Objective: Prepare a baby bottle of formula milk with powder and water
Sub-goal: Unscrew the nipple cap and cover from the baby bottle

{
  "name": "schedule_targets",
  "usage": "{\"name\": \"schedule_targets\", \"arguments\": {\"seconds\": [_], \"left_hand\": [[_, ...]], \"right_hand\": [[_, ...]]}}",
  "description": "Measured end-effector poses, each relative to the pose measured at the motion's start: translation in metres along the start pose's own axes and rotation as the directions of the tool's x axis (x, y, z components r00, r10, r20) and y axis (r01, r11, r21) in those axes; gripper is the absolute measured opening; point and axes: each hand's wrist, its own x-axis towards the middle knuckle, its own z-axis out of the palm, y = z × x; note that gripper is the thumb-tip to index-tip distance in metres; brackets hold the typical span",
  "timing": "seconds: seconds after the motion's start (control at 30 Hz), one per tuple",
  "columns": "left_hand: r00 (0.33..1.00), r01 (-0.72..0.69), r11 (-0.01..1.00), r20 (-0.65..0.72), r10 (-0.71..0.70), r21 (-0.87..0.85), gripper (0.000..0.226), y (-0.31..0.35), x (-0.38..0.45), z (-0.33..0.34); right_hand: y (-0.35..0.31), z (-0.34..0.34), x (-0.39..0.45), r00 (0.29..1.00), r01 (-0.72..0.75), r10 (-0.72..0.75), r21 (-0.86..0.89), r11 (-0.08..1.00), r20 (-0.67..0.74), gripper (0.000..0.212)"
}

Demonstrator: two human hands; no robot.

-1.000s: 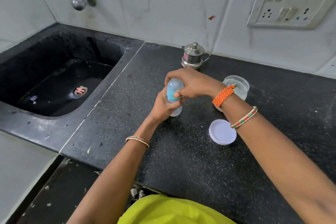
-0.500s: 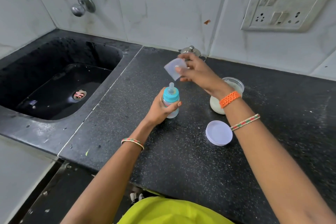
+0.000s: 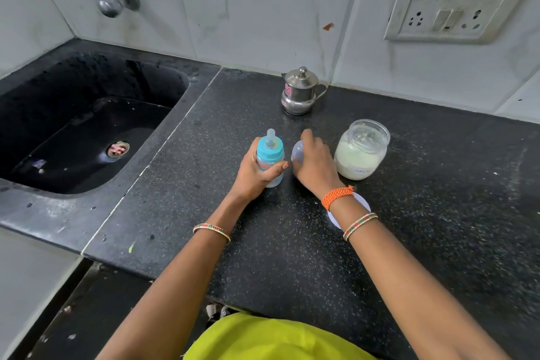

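Mid-desk, the left hand grips the baby bottle upright; the right hand holds its clear cap beside it. Opening step, apparently: next the teal collar must be unscrewed before powder goes in.

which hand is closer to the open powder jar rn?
Right. The right hand, holding the clear cap, sits just beside the powder jar; the left hand grips the baby bottle farther away, beyond the right hand.

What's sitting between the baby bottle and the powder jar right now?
In the head view, the right hand lies between the baby bottle and the open powder jar, gripping the clear bottle cap low at the counter.
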Motion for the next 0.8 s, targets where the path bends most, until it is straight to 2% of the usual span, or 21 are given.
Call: {"name": "schedule_targets", "arguments": {"seconds": [0.1,0.17,0.23,0.3,0.37,0.47,0.53,0.6,0.67,0.73,0.8], "left_hand": [[1.0,0.005,1.0,0.002,-0.005,0.008,0.051,0.001,-0.001,0.002],[1.0,0.006,1.0,0.003,-0.006,-0.001,0.05,0.002,-0.002,0.002],[1.0,0.006,1.0,0.01,-0.006,-0.01,0.051,0.004,-0.003,0.002],[1.0,0.019,0.999,0.016,-0.019,-0.043,0.052,0.004,-0.004,0.002],[0.999,0.039,0.997,0.02,-0.038,-0.069,0.054,0.004,-0.005,0.002],[0.998,0.058,0.996,0.011,-0.057,-0.067,0.059,0.002,-0.005,0.003],[0.998,0.062,0.997,0.011,-0.061,-0.055,0.057,0.001,-0.005,0.003],[0.997,0.073,0.996,0.011,-0.072,-0.055,0.057,0.003,-0.005,0.004],[0.997,0.079,0.996,0.005,-0.079,-0.046,0.055,0.005,-0.005,0.005],[0.998,0.069,0.997,0.001,-0.069,-0.022,0.052,0.007,-0.005,0.005],[0.997,0.071,0.997,0.006,-0.071,0.0,0.059,0.008,-0.006,0.006]], "right_hand": [[-0.002,-0.002,-0.004,0.999,-0.009,0.015,-0.114,0.993,0.049,0.052],[-0.009,-0.011,-0.004,1.0,-0.02,0.017,-0.13,0.991,-0.026,0.047],[-0.02,-0.021,-0.005,0.987,0.016,-0.022,-0.035,0.999,-0.162,0.036],[-0.034,-0.028,-0.01,0.968,0.068,-0.023,0.172,0.983,-0.249,0.027],[-0.048,-0.029,-0.016,0.972,0.062,0.011,0.305,0.95,-0.233,0.029],[-0.052,-0.026,-0.018,0.976,0.041,0.052,0.409,0.912,-0.213,0.029],[-0.049,-0.028,-0.019,0.97,0.059,0.064,0.484,0.873,-0.234,0.02],[-0.048,-0.03,-0.022,0.972,0.079,0.041,0.484,0.872,-0.233,0.009],[-0.052,-0.028,-0.028,0.982,0.063,0.024,0.448,0.892,-0.185,0.02],[-0.057,-0.022,-0.031,0.993,0.021,0.028,0.395,0.918,-0.118,0.048],[-0.059,-0.017,-0.028,0.992,0.001,0.042,0.347,0.938,-0.117,0.054]]}}
